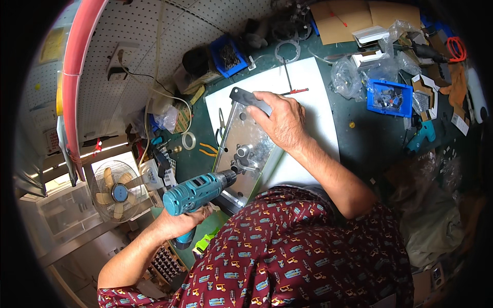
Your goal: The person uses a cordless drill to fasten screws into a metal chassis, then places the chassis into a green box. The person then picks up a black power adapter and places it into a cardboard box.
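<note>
the metal panel is at the middle of the frame, lying slanted on a white board; it has round holes and shiny fittings. the right hand grasps the dark end piece at its upper end, with the thumb on the near side; the fingertips underneath i cannot see. the left hand is closed around the handle of the teal drill, and the chuck is over the lower part of the panel; whether it touches, i cannot tell.

i judge the panel to be stiff and of moderate weight, perhaps slippery on its smooth face, so the edges seem the better place to take hold. the drill is probably heavy, best held by its handle.

the tabletop is dark green, and carries orange-handled pliers left of the panel and a blue tray of small parts at the upper right. a fan stands at the left, below a perforated wall.
</note>
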Demonstrator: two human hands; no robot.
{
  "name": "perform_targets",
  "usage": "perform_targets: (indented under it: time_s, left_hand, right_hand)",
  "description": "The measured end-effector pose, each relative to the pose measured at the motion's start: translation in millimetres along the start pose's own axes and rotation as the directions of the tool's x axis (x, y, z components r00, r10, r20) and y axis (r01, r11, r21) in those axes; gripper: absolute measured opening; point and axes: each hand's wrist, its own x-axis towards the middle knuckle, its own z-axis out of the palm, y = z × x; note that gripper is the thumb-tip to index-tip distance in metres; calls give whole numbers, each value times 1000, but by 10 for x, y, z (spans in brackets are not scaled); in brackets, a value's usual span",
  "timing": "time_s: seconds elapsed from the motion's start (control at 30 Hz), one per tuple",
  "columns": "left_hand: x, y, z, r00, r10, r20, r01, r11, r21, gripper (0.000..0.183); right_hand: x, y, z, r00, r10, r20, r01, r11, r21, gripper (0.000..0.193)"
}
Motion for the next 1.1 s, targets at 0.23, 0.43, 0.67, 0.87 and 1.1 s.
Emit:
perform_targets:
  time_s: [0.23, 0.43, 0.67, 0.87, 1.1]
  left_hand:
    - [43, -41, 85, 978, -210, 2, 208, 966, -155, 14]
    - [98, -37, 0, 986, -165, 2, 164, 978, -126, 18]
    - [137, -18, -146, 991, 132, -28, -130, 989, 69, 28]
    - [51, -237, -66, 909, 313, -276, -327, 945, -7, 36]
    - [-77, -671, 207, 889, 261, -375, -358, 908, -217, 34]
  right_hand:
    - [-3, 25, 22, 999, -18, -32, 18, 1000, -16, 36]
    - [6, 17, 29, 999, -5, -33, 4, 1000, -7, 35]
    - [63, 31, 18, 999, 20, -40, -23, 997, -74, 41]
    - [139, 78, 0, 1000, 11, 3, -11, 996, -90, 41]
    - [161, 69, 23, 998, 51, 47, -45, 991, -128, 42]
